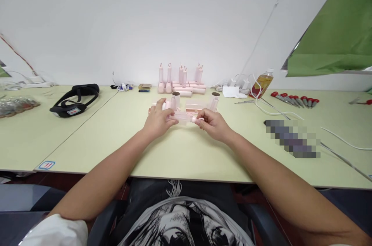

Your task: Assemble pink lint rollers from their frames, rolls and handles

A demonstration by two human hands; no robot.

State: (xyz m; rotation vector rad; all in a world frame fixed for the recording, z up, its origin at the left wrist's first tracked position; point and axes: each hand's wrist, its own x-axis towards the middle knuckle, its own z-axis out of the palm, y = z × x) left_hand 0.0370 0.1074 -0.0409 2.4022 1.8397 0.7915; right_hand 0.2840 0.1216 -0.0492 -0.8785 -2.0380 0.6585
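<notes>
A pale pink, partly see-through tube point(182, 117) lies level between my two hands, just above the table. My left hand point(158, 122) is wrapped round its left part. With thumb and fingers, my right hand point(213, 123) pinches the small strap or loop at the tube's right end. Just behind the hands stand two pinkish cylinders with dark round tops, a left cylinder point(176, 100) and a right cylinder point(214, 101). An open pink case-like part point(197, 107) lies between them, partly hidden by my hands.
Several pink tubes with loops point(180, 75) stand by the wall among stacked pink pieces point(183, 93). To the right are a drink bottle point(263, 83), white cables point(270, 113), red-ended tools point(293, 100) and a blurred dark object point(292, 138). A black headset strap point(76, 100) lies left.
</notes>
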